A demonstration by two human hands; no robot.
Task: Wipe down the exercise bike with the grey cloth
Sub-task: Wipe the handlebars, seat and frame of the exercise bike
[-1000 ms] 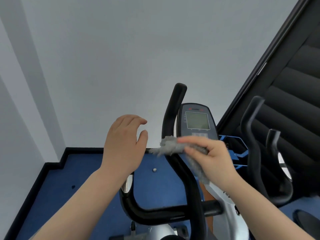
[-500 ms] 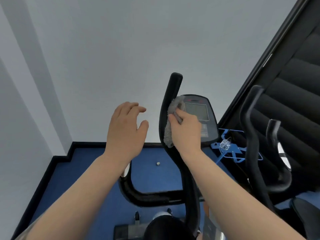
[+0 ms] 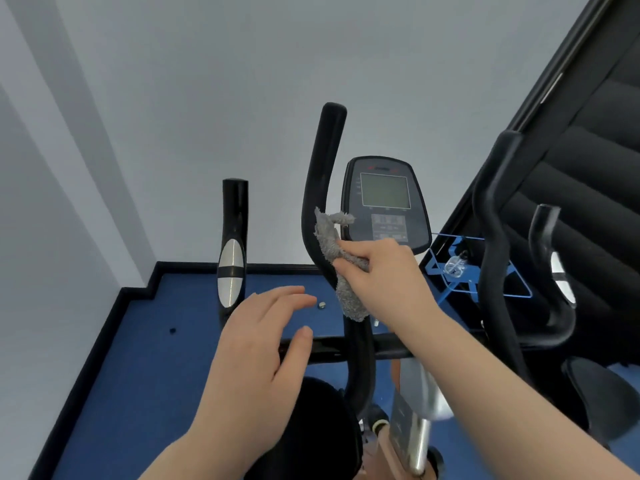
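Note:
The exercise bike stands right below me, with a black right handlebar (image 3: 320, 188) rising in the middle, a left handlebar (image 3: 232, 237) with a silver sensor pad, and a grey console (image 3: 384, 202) behind. My right hand (image 3: 384, 275) grips the grey cloth (image 3: 334, 258) and presses it against the right handlebar's bend; the cloth hangs down along the bar. My left hand (image 3: 263, 348) hovers over the crossbar with fingers apart and holds nothing.
A second exercise machine with black handlebars (image 3: 491, 216) stands close on the right, next to a dark ribbed panel (image 3: 588, 168). A blue bottle holder (image 3: 460, 268) sits between the two machines. Blue floor (image 3: 156, 341) and grey walls lie ahead.
My right hand slid the cloth down the right handlebar from near the console's top to the bend. My left hand dropped lower, which uncovered the left handlebar.

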